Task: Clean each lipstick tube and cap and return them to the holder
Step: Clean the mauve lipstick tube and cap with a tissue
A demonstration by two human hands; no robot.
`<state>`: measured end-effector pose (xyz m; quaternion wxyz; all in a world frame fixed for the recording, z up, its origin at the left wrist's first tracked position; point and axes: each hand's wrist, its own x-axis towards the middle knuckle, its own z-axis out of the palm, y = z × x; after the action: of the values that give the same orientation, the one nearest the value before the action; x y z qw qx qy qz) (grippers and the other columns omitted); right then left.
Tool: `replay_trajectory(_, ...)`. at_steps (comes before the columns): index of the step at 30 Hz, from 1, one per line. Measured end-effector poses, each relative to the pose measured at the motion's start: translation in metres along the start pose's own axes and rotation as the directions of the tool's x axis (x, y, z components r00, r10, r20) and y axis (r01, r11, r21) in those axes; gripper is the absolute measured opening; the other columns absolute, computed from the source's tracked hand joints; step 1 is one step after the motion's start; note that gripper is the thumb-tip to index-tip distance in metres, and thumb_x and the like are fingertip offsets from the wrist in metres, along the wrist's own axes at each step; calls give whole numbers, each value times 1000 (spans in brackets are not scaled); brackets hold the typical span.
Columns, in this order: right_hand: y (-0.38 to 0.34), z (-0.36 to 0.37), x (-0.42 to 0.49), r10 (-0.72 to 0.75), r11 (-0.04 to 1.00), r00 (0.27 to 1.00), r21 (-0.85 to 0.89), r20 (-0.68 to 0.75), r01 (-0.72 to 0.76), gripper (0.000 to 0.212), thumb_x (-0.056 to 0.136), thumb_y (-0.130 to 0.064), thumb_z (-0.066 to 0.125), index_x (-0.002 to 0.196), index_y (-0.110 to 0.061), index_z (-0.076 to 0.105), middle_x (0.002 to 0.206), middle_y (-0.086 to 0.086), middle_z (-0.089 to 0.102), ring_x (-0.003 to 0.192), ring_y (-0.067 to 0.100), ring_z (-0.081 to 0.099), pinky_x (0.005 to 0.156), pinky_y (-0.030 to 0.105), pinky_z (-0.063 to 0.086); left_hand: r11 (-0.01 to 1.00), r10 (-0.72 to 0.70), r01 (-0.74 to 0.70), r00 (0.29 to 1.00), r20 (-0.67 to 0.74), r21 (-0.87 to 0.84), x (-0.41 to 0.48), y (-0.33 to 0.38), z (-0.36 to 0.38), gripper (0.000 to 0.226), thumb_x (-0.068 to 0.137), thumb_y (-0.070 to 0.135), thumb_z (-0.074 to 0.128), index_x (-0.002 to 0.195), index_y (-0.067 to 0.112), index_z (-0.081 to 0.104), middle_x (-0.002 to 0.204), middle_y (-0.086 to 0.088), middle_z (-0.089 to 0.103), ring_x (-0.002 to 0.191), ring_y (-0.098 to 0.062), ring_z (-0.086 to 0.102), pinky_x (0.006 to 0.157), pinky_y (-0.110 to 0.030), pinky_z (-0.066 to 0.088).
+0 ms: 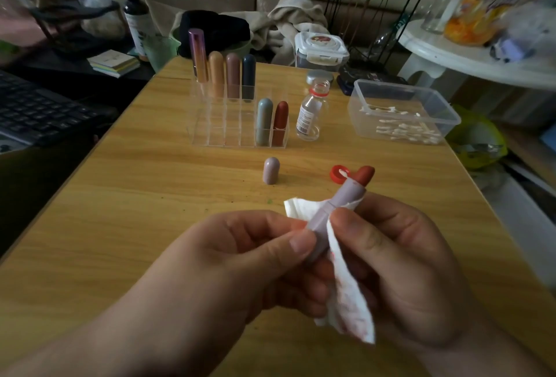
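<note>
Pinching the lower end of the lilac lipstick tube (334, 208) between curled thumb and fingers, the left hand (240, 256) held it tilted above the table (135, 196), its reddish-brown tip bare and pointing away to the right. The right hand (400, 262) had its thumb and fingers curled round a stained white tissue (346, 286), pressing it against the tube's side. The matching cap (271, 170) stood upright on the table between the hands and the clear holder (225, 132), where six other lipsticks (264, 123) stood.
</note>
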<state>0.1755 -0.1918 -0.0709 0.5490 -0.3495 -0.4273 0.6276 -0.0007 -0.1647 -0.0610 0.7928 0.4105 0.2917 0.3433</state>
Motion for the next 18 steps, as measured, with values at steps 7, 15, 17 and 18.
replay_trajectory(7, 2, 7, -3, -41, 986, 992, -165, -122, 21, 28, 79, -34, 76, 75, -7, 69, 47, 7, 50, 34, 17, 39, 40, 19, 35, 640, 466, -150, 856, -224, 754, -12, -3, 13, 34, 56, 38, 92, 85, 34, 73, 70, 10, 75, 65, -11, 74, 65, -35, 58)
replay_trajectory(15, -2, 1, -4, 32, 999, 999, -31, -33, -33, 31, 85, -24, 73, 82, 4, 62, 50, 18, 46, 39, 41, 37, 38, 53, 37, 991, -119, 128, 980, 161, -46, 0, 2, -1, 29, 90, 22, 68, 95, -6, 72, 98, -44, 63, 70, -33, 67, 64, -35, 57)
replay_trajectory(17, 1, -1, -4, 23, 998, 999, -51, -35, -24, 35, 83, -29, 75, 82, 4, 62, 48, 22, 43, 40, 35, 39, 39, 49, 38, 994, -100, 96, 992, 71, 57, 0, 1, 1, 21, 86, 22, 73, 87, 1, 76, 89, -38, 68, 64, -29, 69, 61, -33, 57)
replay_trajectory(18, 1, -1, -5, 10, 997, 999, -82, -44, -14, 37, 82, -32, 76, 83, 3, 64, 48, 24, 42, 39, 29, 40, 40, 40, 36, 979, -49, 50, 999, -13, 195, -2, 1, 3, 16, 82, 22, 77, 85, 6, 77, 81, -29, 72, 63, -27, 71, 60, -33, 58)
